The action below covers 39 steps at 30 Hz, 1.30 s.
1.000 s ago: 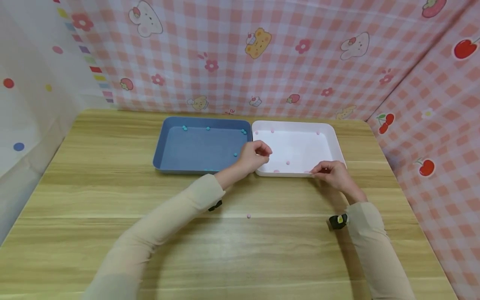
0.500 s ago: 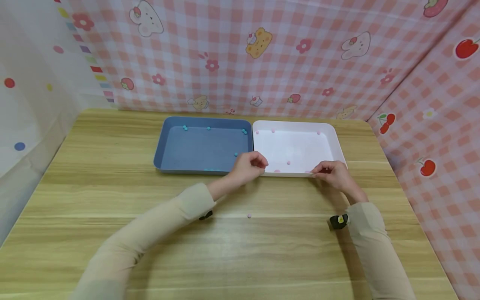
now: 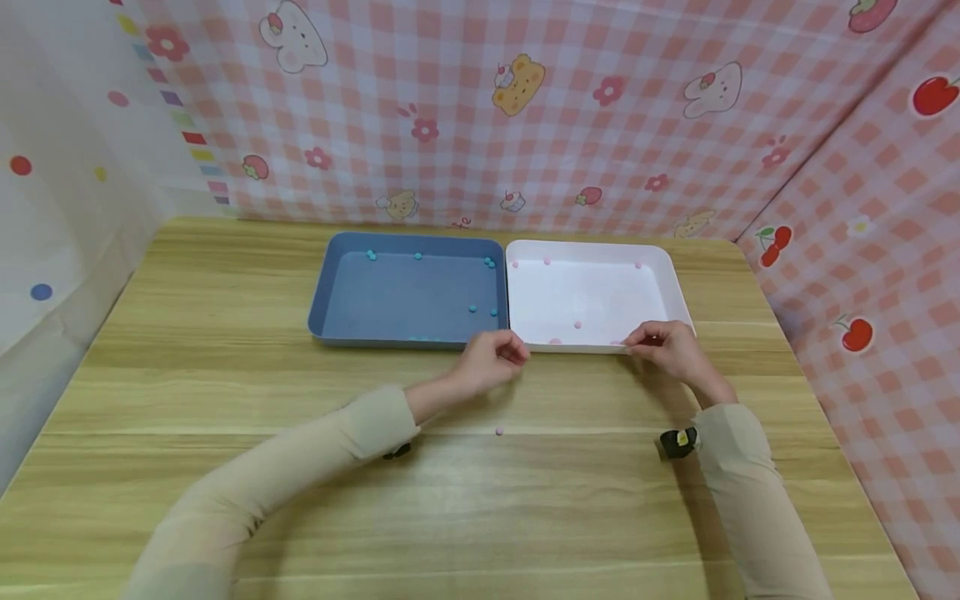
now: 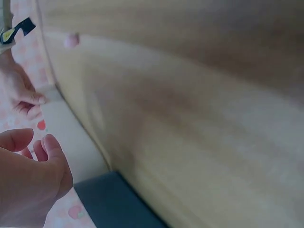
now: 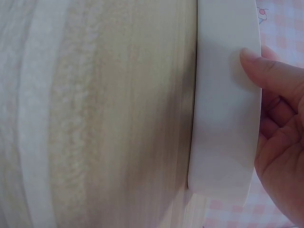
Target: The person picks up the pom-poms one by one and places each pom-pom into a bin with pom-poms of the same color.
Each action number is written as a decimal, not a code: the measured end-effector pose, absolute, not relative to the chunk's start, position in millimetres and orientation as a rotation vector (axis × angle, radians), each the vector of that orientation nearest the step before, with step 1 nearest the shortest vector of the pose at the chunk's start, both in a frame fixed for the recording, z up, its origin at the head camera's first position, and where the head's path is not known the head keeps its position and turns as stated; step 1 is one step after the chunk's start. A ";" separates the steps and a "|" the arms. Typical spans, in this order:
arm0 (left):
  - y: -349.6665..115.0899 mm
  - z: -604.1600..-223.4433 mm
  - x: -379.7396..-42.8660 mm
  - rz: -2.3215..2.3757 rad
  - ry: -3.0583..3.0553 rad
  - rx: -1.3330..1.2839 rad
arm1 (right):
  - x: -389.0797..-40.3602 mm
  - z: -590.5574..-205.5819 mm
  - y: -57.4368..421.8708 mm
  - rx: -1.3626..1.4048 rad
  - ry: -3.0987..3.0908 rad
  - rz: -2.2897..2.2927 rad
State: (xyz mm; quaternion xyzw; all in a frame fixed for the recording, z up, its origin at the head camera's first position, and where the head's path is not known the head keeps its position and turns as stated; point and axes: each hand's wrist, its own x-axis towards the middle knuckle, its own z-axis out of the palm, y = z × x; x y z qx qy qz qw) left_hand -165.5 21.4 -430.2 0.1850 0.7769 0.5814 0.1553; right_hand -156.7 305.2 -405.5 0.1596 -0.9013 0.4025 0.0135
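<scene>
My right hand (image 3: 670,346) pinches the near rim of the white tray (image 3: 669,287) by its right corner. In the right wrist view the thumb (image 5: 260,69) lies on the outer wall, with the other fingers behind the rim. My left hand (image 3: 483,364) is at the near edge where the two trays meet, its fingers loosely bent. A gap shows between its thumb and fingertips (image 4: 51,145), with nothing between them. Several small pink balls (image 3: 577,325) lie in the white tray. The blue tray (image 3: 318,304) beside it holds several small teal balls (image 3: 472,308).
A single pink ball (image 3: 499,431) lies on the wooden table (image 3: 450,517) in front of the trays. Behind the table hangs a pink checked cloth (image 3: 450,100), and another cloth (image 3: 870,275) hangs along the right side.
My left hand has moved from over the inner edges of the trays toward me and slightly left, uncovering a teal ball in the blue tray's near right corner. My right hand stays at the rim.
</scene>
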 end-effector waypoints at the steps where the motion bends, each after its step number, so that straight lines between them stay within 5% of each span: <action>1: 20.9 -431.6 -163.9 1.654 2.226 0.536 | -156.9 -405.6 305.5 0.500 -2.806 1.254; 39: 4.5 -455.0 -117.8 1.270 2.312 0.979 | -156.5 -404.6 304.8 0.484 -2.824 1.246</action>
